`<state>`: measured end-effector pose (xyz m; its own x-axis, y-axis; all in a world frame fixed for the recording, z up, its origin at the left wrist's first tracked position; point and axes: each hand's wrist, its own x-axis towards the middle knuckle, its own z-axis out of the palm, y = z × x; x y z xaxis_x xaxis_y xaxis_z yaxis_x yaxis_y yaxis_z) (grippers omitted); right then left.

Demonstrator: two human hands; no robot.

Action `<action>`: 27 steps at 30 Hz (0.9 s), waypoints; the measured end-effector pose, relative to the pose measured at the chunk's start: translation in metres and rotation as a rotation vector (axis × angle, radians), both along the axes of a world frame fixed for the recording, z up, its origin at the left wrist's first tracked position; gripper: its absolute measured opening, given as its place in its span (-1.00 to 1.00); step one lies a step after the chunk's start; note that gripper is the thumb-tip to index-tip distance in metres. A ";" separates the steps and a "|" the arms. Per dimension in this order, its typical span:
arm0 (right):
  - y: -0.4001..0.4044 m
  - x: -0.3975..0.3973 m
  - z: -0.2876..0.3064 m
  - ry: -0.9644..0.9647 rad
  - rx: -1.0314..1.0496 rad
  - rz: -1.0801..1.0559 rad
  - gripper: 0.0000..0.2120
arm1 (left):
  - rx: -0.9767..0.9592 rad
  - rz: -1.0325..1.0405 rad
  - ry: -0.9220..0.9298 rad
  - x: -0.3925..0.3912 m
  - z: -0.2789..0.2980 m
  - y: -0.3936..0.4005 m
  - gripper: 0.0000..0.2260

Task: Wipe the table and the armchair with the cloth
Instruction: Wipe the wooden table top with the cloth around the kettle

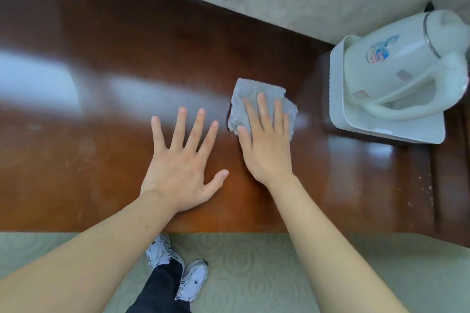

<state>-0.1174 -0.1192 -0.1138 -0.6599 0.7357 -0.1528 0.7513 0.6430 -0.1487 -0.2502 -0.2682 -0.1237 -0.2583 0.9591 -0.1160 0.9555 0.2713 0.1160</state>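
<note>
Cloth (pixel 256 99), grey terry, lies folded under the flat right hand (pixel 267 145); left hand (pixel 181 165) splayed, seemingly touching the glossy wooden table (pixel 101 58).

Bare forearms, black trousers (pixel 162 284) and white-and-grey trainers (pixel 193 281).

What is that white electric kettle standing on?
The white electric kettle stands on a white rectangular tray, which rests on the glossy brown wooden table. The kettle covers the tray's middle, so any base beneath it cannot be seen.
</note>
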 end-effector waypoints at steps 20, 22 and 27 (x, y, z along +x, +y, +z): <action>-0.055 0.036 0.110 0.866 -1.040 -0.973 -0.76 | -0.047 0.264 -0.550 -0.001 0.073 0.012 -0.49; -0.054 0.038 0.128 0.969 -1.198 -0.926 -0.70 | 0.137 0.291 -0.687 0.008 0.099 0.007 -0.60; -0.057 0.054 0.176 1.039 -1.518 -0.544 -0.53 | 0.501 0.344 -0.808 0.047 0.167 -0.031 -0.86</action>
<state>-0.0639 -0.1761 0.0622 -0.6796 0.5120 -0.5254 0.0560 -0.6778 -0.7331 -0.2035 -0.2997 0.0433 -0.5523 0.8335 0.0170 0.4190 0.2599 0.8700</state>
